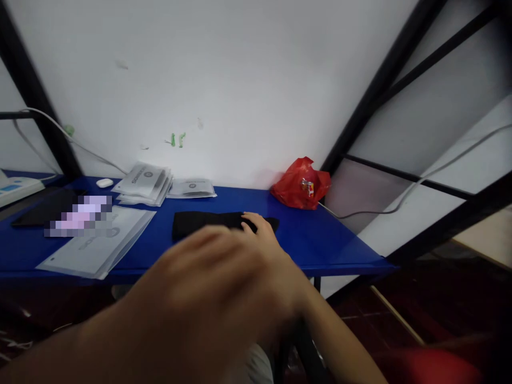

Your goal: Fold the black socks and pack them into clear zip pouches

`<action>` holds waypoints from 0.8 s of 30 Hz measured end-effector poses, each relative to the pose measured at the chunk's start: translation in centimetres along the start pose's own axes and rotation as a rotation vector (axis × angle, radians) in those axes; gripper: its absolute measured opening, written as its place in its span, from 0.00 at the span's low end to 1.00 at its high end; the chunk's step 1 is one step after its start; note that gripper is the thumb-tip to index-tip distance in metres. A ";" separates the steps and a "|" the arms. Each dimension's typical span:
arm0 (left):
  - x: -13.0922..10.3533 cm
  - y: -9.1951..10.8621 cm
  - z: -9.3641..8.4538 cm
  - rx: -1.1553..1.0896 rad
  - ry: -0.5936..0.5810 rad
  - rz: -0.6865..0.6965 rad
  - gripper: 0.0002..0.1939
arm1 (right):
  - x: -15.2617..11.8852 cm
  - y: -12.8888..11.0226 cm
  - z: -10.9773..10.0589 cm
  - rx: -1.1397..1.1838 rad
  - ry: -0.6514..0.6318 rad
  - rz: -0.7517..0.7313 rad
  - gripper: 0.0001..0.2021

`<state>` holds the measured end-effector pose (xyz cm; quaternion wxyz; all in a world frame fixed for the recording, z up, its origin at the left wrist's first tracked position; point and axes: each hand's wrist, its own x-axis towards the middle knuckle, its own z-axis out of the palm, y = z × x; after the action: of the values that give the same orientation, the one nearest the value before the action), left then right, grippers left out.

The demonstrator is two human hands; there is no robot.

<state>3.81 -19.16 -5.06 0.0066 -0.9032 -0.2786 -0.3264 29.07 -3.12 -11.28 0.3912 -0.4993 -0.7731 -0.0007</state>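
A folded black fabric item [208, 220] lies on the blue table; its exact kind does not show. My right hand [262, 234] rests on its right part, with fingers spread over the dark cloth. Close to the camera, my left hand [216, 272] is raised in front of the right wrist and smeared by motion. Its knuckles face up, and its fingers are too blurred to read. It hides the near edge of the black item and part of my right hand.
On the blue table [336, 240] stand a stack of frosted zip bags [144, 181], another zip bag [192, 188], and larger zip bags [116, 234] at left. A red plastic bag [302, 184] sits back right. A white earbud case [104, 183] and a tablet-like black slab [44, 207] lie left.
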 end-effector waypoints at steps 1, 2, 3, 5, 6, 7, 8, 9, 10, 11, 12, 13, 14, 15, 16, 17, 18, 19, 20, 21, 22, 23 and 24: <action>3.0 -1.5 -0.6 0.044 -0.039 -0.010 0.16 | 0.2 0.0 -0.4 0.004 0.029 0.005 0.13; 5.6 -3.1 -0.7 0.099 -0.084 -0.030 0.16 | 0.3 0.1 -0.8 -0.001 0.042 0.012 0.13; 7.6 -4.9 -0.3 0.161 -0.124 -0.066 0.17 | 0.4 0.3 -1.2 -0.012 0.034 0.020 0.12; 9.4 -8.5 1.6 0.259 -0.231 -0.165 0.18 | 0.5 0.7 -1.9 -0.038 -0.027 0.031 0.11; 9.4 -10.2 2.8 0.295 -0.293 -0.220 0.20 | 0.4 0.9 -2.2 -0.051 -0.068 0.033 0.11; 9.1 -11.8 4.0 0.318 -0.337 -0.285 0.22 | 0.4 1.0 -2.3 -0.062 -0.107 0.030 0.11; 8.5 -13.2 5.1 0.331 -0.375 -0.351 0.24 | 0.3 1.1 -2.4 -0.073 -0.139 0.027 0.11; 7.8 -14.3 5.9 0.334 -0.414 -0.407 0.26 | 0.2 1.2 -2.4 -0.086 -0.161 0.024 0.12; 7.3 -15.2 6.5 0.332 -0.452 -0.441 0.27 | 0.3 1.2 -2.3 -0.101 -0.176 0.023 0.13; 6.8 -15.8 6.8 0.327 -0.480 -0.461 0.28 | 0.4 1.1 -2.1 -0.115 -0.186 0.024 0.13; 6.6 -16.3 6.9 0.314 -0.502 -0.467 0.28 | 0.6 0.9 -1.9 -0.127 -0.196 0.025 0.13; 6.5 -16.6 6.8 0.294 -0.516 -0.464 0.27 | 0.8 0.7 -1.6 -0.139 -0.208 0.028 0.13; 6.5 -16.8 6.4 0.272 -0.521 -0.464 0.27 | 1.2 0.6 -1.3 -0.151 -0.226 0.032 0.13; 6.6 -17.0 6.0 0.257 -0.518 -0.473 0.26 | 1.6 0.4 -1.1 -0.167 -0.251 0.036 0.14; 6.6 -17.3 5.5 0.255 -0.516 -0.489 0.25 | 2.0 0.3 -0.8 -0.182 -0.282 0.041 0.14; 6.7 -17.5 5.0 0.266 -0.523 -0.510 0.25 | 2.4 0.3 -0.7 -0.198 -0.315 0.046 0.15; 6.7 -17.8 4.4 0.290 -0.538 -0.535 0.24 | 2.9 0.4 -0.5 -0.214 -0.345 0.052 0.15; 6.6 -18.2 3.9 0.316 -0.558 -0.561 0.24 | 3.3 0.5 -0.4 -0.228 -0.371 0.058 0.16; 6.5 -18.7 3.6 0.330 -0.579 -0.581 0.24 | 3.8 0.7 -0.4 -0.238 -0.392 0.065 0.15; 6.5 -19.1 3.3 0.326 -0.596 -0.597 0.23 | 4.3 0.9 -0.4 -0.245 -0.406 0.070 0.14; 6.5 -19.6 3.2 0.308 -0.600 -0.612 0.21 | 4.8 1.1 -0.3 -0.250 -0.417 0.075 0.13; 6.6 -20.0 3.2 0.285 -0.587 -0.624 0.20 | 5.3 1.3 -0.3 -0.255 -0.424 0.079 0.12; 6.7 -20.4 3.3 0.267 -0.563 -0.631 0.18 | 5.9 1.5 -0.2 -0.260 -0.426 0.081 0.10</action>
<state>-0.38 2.04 -7.10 -0.0528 -0.8190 -0.5712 -0.0150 29.20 2.07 -8.15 0.1517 -0.5648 -0.8109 0.0209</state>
